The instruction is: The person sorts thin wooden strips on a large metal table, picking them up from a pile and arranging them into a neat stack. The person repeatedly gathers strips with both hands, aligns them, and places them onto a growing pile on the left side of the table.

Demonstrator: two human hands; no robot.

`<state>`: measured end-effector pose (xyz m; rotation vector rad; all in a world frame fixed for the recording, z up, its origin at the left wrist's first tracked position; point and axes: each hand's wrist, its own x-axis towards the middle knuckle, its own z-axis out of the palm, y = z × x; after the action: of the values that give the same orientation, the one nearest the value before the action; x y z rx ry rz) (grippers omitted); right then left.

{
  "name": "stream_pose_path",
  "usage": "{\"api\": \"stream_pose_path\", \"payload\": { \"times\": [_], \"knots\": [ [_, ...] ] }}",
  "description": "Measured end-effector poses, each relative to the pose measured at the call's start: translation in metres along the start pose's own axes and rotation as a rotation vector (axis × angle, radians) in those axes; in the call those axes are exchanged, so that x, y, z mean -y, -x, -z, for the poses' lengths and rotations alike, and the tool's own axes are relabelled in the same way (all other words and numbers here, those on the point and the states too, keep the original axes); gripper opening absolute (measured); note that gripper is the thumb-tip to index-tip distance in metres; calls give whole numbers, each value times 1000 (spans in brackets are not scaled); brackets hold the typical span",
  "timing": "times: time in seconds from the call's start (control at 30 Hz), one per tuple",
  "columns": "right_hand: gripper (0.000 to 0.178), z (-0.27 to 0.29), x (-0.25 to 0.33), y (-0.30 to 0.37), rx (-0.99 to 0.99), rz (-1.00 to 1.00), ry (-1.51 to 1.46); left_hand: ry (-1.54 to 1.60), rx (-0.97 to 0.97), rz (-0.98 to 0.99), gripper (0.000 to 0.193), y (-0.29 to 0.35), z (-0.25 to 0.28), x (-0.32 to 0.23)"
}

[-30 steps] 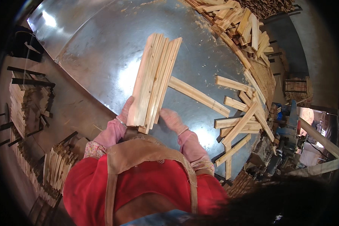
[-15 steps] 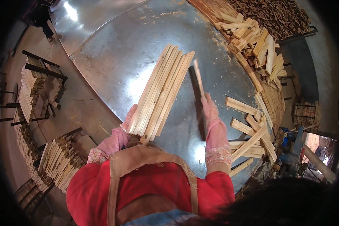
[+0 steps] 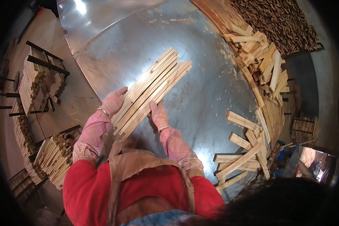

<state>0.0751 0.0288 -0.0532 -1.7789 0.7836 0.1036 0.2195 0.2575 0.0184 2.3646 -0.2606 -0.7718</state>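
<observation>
A bundle of long, pale wooden strips lies side by side in front of me, slanting up to the right above the metal table. Its far ends are uneven. My left hand, in a pinkish knitted glove, grips the bundle's left edge, with some fingers hidden beneath the wood. On the opposite edge my right hand, gloved alike, is closed with its thumb against the outermost strip. The rest of its grip is partly hidden.
Loose wooden strips lie crossed at the metal table's right side. A pile of offcuts rests along its wooden edge. Stacked strips stand on racks at left, and a heap of small wood pieces lies far right.
My right hand has come left with a single strip to the bundle's right edge, where that strip now lies with the others. The bundle has tilted further right, and my left hand has moved up its side.
</observation>
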Motion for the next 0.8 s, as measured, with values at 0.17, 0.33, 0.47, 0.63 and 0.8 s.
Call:
{"api": "stream_pose_path", "payload": {
  "times": [0.17, 0.33, 0.47, 0.63, 0.8],
  "knots": [
    [90, 51, 56, -39, -201, 92, 267, -318, -46, -44, 86, 17, -7, -42],
    [83, 94, 109, -172, -475, 499, 721, -586, -144, -78, 106, 31, -42, -38],
    [71, 92, 156, -237, -254, 363, 903, -541, -281, -207, 103, 28, -54, -21],
    [53, 111, 164, -227, -209, 320, 207, -439, -338, -194, 71, 32, -55, -9],
    [73, 110, 112, -132, -20, 306, -298, -56, -244, -155, 31, 36, -3, -37]
  ]
}}
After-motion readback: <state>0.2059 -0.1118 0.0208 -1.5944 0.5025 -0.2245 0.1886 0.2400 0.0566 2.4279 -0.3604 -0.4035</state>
